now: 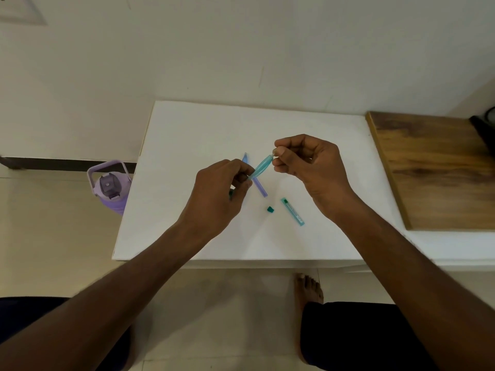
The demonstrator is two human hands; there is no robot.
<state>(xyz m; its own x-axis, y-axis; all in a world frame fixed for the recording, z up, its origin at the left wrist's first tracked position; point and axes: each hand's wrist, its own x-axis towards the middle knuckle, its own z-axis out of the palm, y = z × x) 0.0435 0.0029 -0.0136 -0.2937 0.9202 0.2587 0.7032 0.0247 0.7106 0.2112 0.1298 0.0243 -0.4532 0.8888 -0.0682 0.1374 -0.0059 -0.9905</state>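
Above the white table (187, 231) my left hand (219, 194) grips the lower part of a teal mechanical pencil (260, 166), which slants up to the right. My right hand (308, 167) pinches the small pale cap at the pencil's top end between thumb and forefinger. Beneath the pencil a purple-blue pencil (258, 184) lies flat on the table. A teal lead tube (292, 211) and its small teal cap (270, 209) lie apart on the table, near my right wrist.
A wooden board (434, 172) rests on the table's right side, with a dark object (482, 127) at its far corner. A purple water bottle (111, 187) stands on the floor left of the table. My bare foot (308, 287) shows below the front edge.
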